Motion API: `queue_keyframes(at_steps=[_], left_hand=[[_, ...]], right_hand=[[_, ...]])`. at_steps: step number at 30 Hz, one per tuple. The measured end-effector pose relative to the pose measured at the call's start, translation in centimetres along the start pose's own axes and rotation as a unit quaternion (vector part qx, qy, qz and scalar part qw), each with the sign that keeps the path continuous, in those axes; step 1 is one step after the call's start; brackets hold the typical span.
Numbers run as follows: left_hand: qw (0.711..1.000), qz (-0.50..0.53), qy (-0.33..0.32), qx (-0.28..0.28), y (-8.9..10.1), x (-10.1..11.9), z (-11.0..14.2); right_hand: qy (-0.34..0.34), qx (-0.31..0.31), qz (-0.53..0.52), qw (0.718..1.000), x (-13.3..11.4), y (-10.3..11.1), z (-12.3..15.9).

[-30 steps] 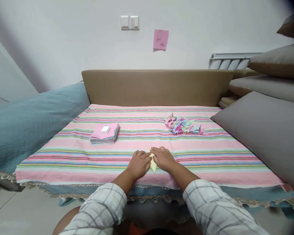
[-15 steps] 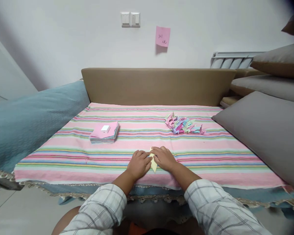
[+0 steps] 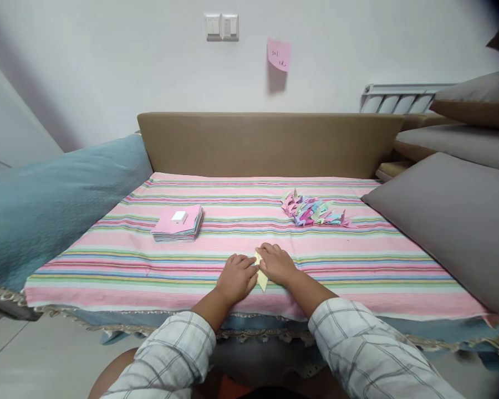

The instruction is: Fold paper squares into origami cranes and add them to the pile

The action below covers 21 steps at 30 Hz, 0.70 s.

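Observation:
A small pale yellow folded paper (image 3: 262, 281) lies on the striped cloth near the front edge, its pointed end toward me. My left hand (image 3: 237, 277) presses on its left side with bent fingers. On the upper right part, my right hand (image 3: 278, 263) holds the paper with thumb and fingers, hiding much of it. Farther off to the right lies a cluster of folded paper pieces (image 3: 311, 211) in pink, purple, green and blue. To the left is a stack of coloured paper sheets (image 3: 170, 223), with a small white block (image 3: 179, 216) on top.
Striped cloth (image 3: 120, 249) covers the seat, in front of a brown backrest (image 3: 270, 144). A blue-covered armrest (image 3: 66, 194) borders it on the left, and grey cushions (image 3: 453, 216) pile up on the right. A pink note (image 3: 279, 54) sticks to the wall.
My right hand has shifted slightly up along the yellow paper. My left hand stays nearly in place. The view has tilted a little.

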<state>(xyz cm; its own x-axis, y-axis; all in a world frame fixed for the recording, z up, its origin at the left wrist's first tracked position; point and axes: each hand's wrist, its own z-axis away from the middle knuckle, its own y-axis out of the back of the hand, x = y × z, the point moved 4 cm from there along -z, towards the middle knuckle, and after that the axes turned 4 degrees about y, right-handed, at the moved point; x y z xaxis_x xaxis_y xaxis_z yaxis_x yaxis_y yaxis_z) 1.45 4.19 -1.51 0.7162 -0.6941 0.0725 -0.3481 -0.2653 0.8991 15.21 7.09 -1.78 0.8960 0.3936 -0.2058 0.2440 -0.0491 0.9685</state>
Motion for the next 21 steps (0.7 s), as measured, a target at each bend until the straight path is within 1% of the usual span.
queue_keyframes(at_steps=[3, 5, 7, 8, 10, 11, 14, 21], left_hand=[[1.000, 0.005, 0.003, 0.002, -0.1, -0.1, 0.1], [1.000, 0.012, 0.007, 0.001, -0.1, -0.2, 0.1], [1.000, 0.022, 0.010, -0.004, 0.0, -0.2, 0.1], [1.000, 0.028, 0.013, -0.006, 0.0, -0.3, 0.1], [0.999, 0.039, 0.017, -0.009, 0.1, -0.3, 0.0], [0.999, 0.043, 0.020, -0.009, 0.1, -0.3, 0.0], [0.998, 0.047, 0.029, -0.010, 0.0, -0.3, -0.1], [0.998, 0.048, 0.028, -0.019, 0.0, -0.3, -0.1]], right_hand=[[-0.020, 0.008, -0.021, 1.000, 0.5, -0.4, 0.1], [0.005, 0.060, -0.054, 0.997, 0.7, -0.3, 0.6], [0.039, 0.140, -0.093, 0.985, 0.8, 0.1, 1.6], [0.066, 0.158, -0.105, 0.980, 0.8, 0.1, 2.2], [0.139, 0.147, -0.112, 0.973, 0.4, -0.1, 3.2], [0.164, 0.144, -0.108, 0.970, 0.2, -0.3, 3.6], [0.197, 0.144, -0.086, 0.966, 0.0, -0.5, 4.5], [0.254, 0.172, -0.062, 0.950, -0.3, -0.6, 5.9]])
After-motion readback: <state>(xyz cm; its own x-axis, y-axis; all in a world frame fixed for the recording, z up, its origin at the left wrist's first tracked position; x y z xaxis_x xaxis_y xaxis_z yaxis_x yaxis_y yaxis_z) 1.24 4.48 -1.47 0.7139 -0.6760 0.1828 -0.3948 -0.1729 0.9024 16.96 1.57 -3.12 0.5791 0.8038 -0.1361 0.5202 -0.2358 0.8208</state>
